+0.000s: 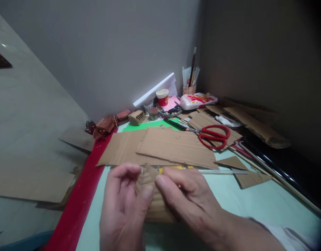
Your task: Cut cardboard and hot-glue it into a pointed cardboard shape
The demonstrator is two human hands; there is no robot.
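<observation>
A ridged brown cardboard piece (157, 207) is held between my two hands, low in the centre of the head view. My left hand (127, 205) grips its left side, thumb on the face and fingers curled behind. My right hand (192, 195) pinches the right edge near the pointed top. Just behind the hands lie a yellow tool (188, 167), partly covered by my right hand, and a thin translucent stick (223, 172). Flat cardboard sheets (173, 146) lie beyond them.
Red-handled scissors (214, 136) rest on cardboard at the right. Cardboard scraps (251, 177) and a glossy black object (286, 170) lie further right. Along the wall stand a paper cup (162, 97), a tissue pack (197, 101), a brush holder (189, 90) and small cardboard models (105, 126).
</observation>
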